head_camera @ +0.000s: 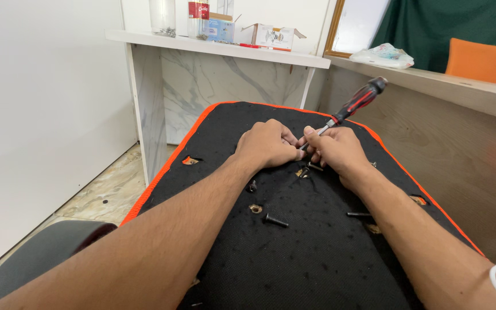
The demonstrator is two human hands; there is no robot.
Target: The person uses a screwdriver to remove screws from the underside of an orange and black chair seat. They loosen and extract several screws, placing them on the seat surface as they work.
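On the black seat base (317, 252), a screwdriver (352, 105) is gripped in the closed right hand (340, 150); the left hand (266, 143) is curled beside its tip. Several bolts (275, 220) already lie loose.

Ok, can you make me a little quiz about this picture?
1. True or false: the screwdriver has a red and black handle.
2. Which colour is the edge of the black cushion? A) blue B) orange C) green
3. What lies loose on the cushion near the left arm?

Key
1. True. The right hand holds it; the left hand touches its tip.
2. B
3. A black bolt.
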